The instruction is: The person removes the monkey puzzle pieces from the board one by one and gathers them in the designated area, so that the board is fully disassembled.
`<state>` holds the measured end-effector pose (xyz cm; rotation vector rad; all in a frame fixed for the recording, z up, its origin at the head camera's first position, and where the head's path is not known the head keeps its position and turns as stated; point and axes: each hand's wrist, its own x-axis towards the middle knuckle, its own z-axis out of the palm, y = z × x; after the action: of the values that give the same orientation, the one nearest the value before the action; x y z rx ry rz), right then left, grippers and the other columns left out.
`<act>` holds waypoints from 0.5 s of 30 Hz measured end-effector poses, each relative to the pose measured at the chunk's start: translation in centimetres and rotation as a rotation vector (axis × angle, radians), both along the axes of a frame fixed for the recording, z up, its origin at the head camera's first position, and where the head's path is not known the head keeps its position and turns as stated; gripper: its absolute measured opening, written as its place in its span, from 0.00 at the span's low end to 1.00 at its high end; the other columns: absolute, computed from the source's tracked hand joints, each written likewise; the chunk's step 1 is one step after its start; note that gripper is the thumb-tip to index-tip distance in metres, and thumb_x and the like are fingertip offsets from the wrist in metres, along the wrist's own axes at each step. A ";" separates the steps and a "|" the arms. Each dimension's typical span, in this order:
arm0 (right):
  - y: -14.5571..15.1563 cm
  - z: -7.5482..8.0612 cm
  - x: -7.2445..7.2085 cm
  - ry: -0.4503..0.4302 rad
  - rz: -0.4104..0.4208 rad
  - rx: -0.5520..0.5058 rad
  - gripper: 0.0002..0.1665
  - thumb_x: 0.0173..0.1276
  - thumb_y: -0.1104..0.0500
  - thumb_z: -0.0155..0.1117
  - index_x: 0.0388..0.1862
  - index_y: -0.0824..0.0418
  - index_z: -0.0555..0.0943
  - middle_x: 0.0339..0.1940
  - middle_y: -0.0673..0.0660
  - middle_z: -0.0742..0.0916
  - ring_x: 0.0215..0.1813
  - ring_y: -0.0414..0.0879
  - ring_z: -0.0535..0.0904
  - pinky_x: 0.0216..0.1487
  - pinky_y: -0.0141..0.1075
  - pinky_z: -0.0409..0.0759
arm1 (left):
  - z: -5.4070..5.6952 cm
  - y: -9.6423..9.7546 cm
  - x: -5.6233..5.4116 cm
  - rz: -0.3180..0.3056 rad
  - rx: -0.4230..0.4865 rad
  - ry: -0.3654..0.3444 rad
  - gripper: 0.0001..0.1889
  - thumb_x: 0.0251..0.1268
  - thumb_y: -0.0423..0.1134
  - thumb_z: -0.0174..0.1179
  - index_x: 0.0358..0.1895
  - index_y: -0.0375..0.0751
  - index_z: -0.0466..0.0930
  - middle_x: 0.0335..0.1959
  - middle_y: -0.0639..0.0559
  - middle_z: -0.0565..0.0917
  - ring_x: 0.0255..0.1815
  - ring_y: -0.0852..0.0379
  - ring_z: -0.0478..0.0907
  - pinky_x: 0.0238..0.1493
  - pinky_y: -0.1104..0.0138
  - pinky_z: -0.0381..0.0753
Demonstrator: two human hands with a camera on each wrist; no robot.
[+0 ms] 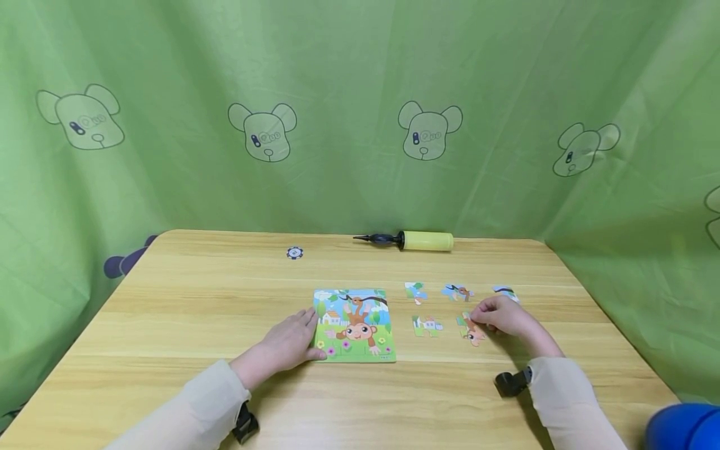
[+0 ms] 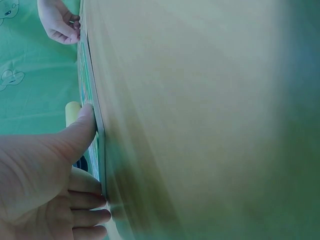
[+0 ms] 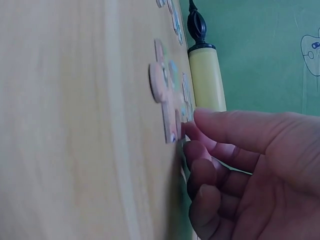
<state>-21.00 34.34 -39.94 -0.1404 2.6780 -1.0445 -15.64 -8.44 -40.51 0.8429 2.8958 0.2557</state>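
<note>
A square monkey jigsaw puzzle (image 1: 354, 326) lies on the wooden table. My left hand (image 1: 289, 340) rests at its left edge, fingers extended, with the thumb by the near corner. In the left wrist view the thumb (image 2: 82, 125) touches the puzzle's side. To the right, my right hand (image 1: 503, 314) pinches the edge of a loose jigsaw piece (image 1: 471, 331) showing part of the monkey. The right wrist view shows this piece (image 3: 167, 92) at the thumb and index fingertips, the other fingers curled.
Other loose pieces lie nearby: a house piece (image 1: 427, 325), a leaf piece (image 1: 416, 291), a branch piece (image 1: 458, 292) and one (image 1: 505, 290) partly behind the right hand. A yellow hand pump (image 1: 427, 241) and a round chip (image 1: 295, 252) lie farther back. Something blue (image 1: 683, 428) stands at the near right.
</note>
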 end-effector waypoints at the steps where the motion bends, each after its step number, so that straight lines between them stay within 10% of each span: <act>1: -0.1 0.0 0.0 0.001 -0.003 -0.003 0.10 0.66 0.61 0.58 0.34 0.68 0.81 0.21 0.53 0.77 0.25 0.45 0.70 0.21 0.32 0.70 | 0.0 0.0 0.0 0.000 0.000 0.001 0.42 0.57 0.56 0.58 0.63 0.21 0.60 0.65 0.30 0.61 0.65 0.37 0.59 0.65 0.54 0.59; 15: -2.3 0.7 -0.4 0.075 0.012 -0.097 0.14 0.66 0.60 0.59 0.42 0.72 0.77 0.26 0.59 0.78 0.26 0.49 0.75 0.25 0.35 0.78 | -0.2 0.0 -0.1 0.007 0.001 -0.005 0.43 0.57 0.56 0.58 0.63 0.21 0.60 0.65 0.30 0.61 0.65 0.37 0.59 0.65 0.54 0.59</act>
<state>-21.38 32.02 -39.22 -0.2183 2.6887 -1.1886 -15.75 -8.41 -40.68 0.8306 2.8945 0.2602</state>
